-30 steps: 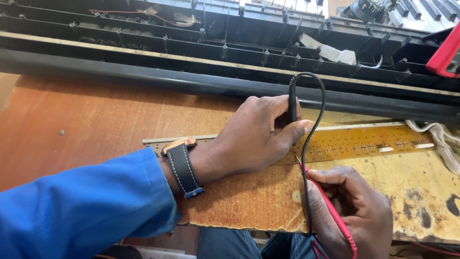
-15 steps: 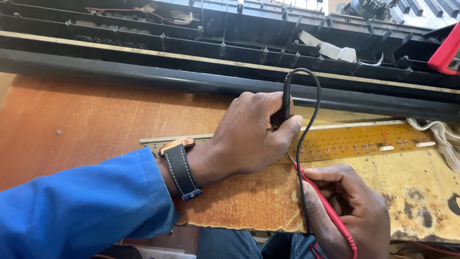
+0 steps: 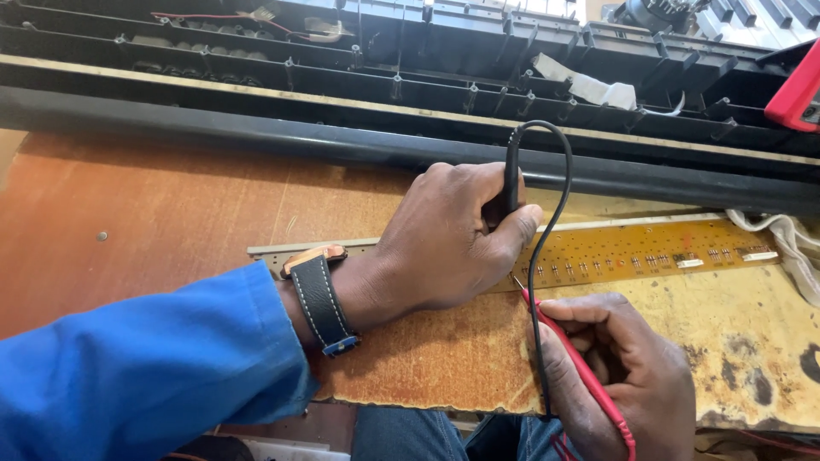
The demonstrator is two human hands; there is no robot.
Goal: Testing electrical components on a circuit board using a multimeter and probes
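Black probe (image 3: 511, 175) pinched in left hand (image 3: 448, 235) fingers, red probe (image 3: 574, 363) pinched in right hand (image 3: 628, 384)

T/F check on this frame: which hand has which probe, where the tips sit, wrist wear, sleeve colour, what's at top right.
1. The left hand holds the black probe. True.
2. The right hand holds a yellow screwdriver. False: it holds a red probe.
3. The red probe's tip meets the long yellow circuit board strip. True, near its lower edge.
4. The left wrist is bare. False: it wears a watch with a dark strap.
5. The left sleeve is blue. True.
6. A green thing shows at the top right. False: a red thing is there.
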